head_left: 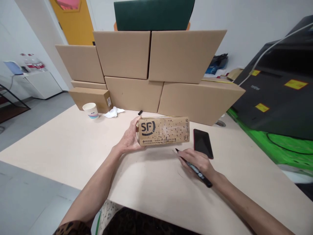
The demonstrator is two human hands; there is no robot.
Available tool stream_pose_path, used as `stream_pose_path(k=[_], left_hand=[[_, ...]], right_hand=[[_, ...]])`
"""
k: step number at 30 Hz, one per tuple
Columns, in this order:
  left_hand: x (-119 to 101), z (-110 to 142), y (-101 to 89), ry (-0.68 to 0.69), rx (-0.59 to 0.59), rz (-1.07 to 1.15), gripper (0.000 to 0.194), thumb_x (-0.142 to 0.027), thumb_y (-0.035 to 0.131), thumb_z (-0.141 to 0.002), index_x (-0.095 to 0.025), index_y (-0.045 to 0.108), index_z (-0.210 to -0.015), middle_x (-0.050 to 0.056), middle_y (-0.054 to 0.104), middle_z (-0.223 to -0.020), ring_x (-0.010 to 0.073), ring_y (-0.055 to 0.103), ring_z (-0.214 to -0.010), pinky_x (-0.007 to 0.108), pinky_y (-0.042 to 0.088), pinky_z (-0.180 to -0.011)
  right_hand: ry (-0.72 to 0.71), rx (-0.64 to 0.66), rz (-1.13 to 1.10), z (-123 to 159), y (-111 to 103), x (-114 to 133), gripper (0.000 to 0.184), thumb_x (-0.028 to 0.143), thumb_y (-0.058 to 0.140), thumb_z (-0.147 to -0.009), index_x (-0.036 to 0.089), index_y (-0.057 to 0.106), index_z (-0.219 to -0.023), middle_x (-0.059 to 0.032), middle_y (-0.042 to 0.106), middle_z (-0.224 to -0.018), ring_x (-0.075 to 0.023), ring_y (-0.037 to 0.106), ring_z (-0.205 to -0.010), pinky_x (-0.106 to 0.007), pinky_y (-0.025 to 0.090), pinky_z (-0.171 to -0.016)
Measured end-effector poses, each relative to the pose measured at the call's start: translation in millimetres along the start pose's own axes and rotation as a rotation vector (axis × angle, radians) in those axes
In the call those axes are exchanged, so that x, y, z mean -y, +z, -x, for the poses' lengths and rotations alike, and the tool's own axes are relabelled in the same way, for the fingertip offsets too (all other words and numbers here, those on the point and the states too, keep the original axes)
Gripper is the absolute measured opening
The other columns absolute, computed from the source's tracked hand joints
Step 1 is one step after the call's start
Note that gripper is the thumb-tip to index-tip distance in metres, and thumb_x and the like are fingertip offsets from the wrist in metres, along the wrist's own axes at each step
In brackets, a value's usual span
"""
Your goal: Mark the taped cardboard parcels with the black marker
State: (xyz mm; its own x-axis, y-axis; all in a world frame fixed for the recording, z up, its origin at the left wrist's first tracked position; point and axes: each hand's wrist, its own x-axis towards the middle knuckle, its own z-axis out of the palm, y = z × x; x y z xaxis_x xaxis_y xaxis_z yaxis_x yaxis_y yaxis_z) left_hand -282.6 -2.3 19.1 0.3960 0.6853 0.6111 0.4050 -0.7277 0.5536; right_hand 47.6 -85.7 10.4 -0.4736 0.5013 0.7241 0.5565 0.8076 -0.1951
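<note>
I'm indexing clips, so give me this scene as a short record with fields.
Left hand: holding the SF box by its left end
Right hand: gripping a black marker, tip exposed
Phone: on the table, screen dark
Paper cup: upright, beside white tissue
Behind: stacked cardboard boxes

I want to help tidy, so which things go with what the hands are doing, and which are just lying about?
In use:
printed brown cardboard box, in the left hand
slim black marker, in the right hand
small black cap, probably the marker's

Seemingly just lying about:
white striped paper cup
crumpled white tissue
flat black phone
</note>
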Motion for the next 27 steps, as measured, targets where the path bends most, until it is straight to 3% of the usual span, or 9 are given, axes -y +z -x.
stream_pose_path(k=[4, 7, 13, 16, 19, 23, 27], left_hand=[[2, 0, 3.4, 0.014, 0.002, 0.000, 0.128, -0.036, 0.089, -0.060, -0.034, 0.013, -0.164, 0.021, 0.033, -0.163, 0.0452, 0.055, -0.137, 0.064, 0.056, -0.103], [2, 0, 3.9, 0.010, 0.013, 0.003, 0.129, -0.036, 0.088, -0.062, -0.035, 0.011, -0.164, 0.021, 0.032, -0.164, 0.0445, 0.056, -0.136, 0.064, 0.057, -0.102], [3, 0, 4.2, 0.017, 0.005, 0.014, 0.130, -0.038, 0.089, -0.061, -0.037, 0.010, -0.164, 0.020, 0.031, -0.165, 0.0440, 0.054, -0.138, 0.063, 0.057, -0.103], [3, 0, 5.2, 0.008, 0.000, 0.005, 0.129, -0.035, 0.089, -0.062, -0.034, 0.010, -0.165, 0.021, 0.031, -0.165, 0.0440, 0.055, -0.138, 0.063, 0.056, -0.103], [2, 0, 6.2, 0.005, 0.002, 0.013, 0.130, -0.036, 0.090, -0.062, -0.033, 0.010, -0.165, 0.023, 0.031, -0.165, 0.0449, 0.056, -0.137, 0.065, 0.056, -0.103], [3, 0, 7.0, 0.016, 0.003, 0.045, 0.131, -0.037, 0.091, -0.061, -0.035, 0.010, -0.165, 0.022, 0.029, -0.167, 0.0457, 0.054, -0.139, 0.066, 0.056, -0.104], [4, 0, 7.1, 0.017, 0.005, 0.046, 0.131, -0.037, 0.091, -0.062, -0.036, 0.010, -0.165, 0.022, 0.029, -0.168, 0.0462, 0.053, -0.140, 0.068, 0.055, -0.104]], right_hand=[[-0.081, 0.271, 0.183, 20, -4, -9, 0.039, 0.006, 0.038, -0.103, 0.021, 0.073, -0.113, -0.0066, 0.070, -0.081, -0.0182, 0.066, -0.066, -0.029, 0.053, -0.060], [-0.104, 0.337, 0.257, 25, -4, -11, 0.040, 0.005, 0.036, -0.103, 0.020, 0.072, -0.111, -0.0069, 0.068, -0.082, -0.0198, 0.065, -0.068, -0.030, 0.052, -0.062], [0.032, 0.412, 0.230, 37, -3, -14, 0.044, 0.003, 0.034, -0.100, 0.020, 0.071, -0.117, -0.0073, 0.067, -0.086, -0.0202, 0.065, -0.072, -0.030, 0.054, -0.063], [0.229, 0.317, 0.209, 44, -7, -21, 0.037, 0.014, 0.039, -0.102, 0.020, 0.071, -0.121, -0.0115, 0.072, -0.098, -0.0235, 0.071, -0.083, -0.035, 0.060, -0.072], [0.545, 0.208, 0.347, 45, -14, -34, 0.036, 0.036, 0.046, -0.102, 0.020, 0.072, -0.122, -0.0149, 0.074, -0.108, -0.0309, 0.071, -0.100, -0.044, 0.060, -0.086], [0.958, 0.272, 0.559, 38, -20, -56, 0.071, 0.061, 0.049, -0.095, 0.010, 0.058, -0.145, -0.0241, 0.068, -0.127, -0.0428, 0.062, -0.121, -0.056, 0.051, -0.099], [1.168, 0.400, 0.562, 25, -20, -72, 0.099, 0.076, 0.048, -0.088, 0.008, 0.038, -0.159, -0.0297, 0.059, -0.138, -0.0481, 0.056, -0.130, -0.059, 0.046, -0.102]])
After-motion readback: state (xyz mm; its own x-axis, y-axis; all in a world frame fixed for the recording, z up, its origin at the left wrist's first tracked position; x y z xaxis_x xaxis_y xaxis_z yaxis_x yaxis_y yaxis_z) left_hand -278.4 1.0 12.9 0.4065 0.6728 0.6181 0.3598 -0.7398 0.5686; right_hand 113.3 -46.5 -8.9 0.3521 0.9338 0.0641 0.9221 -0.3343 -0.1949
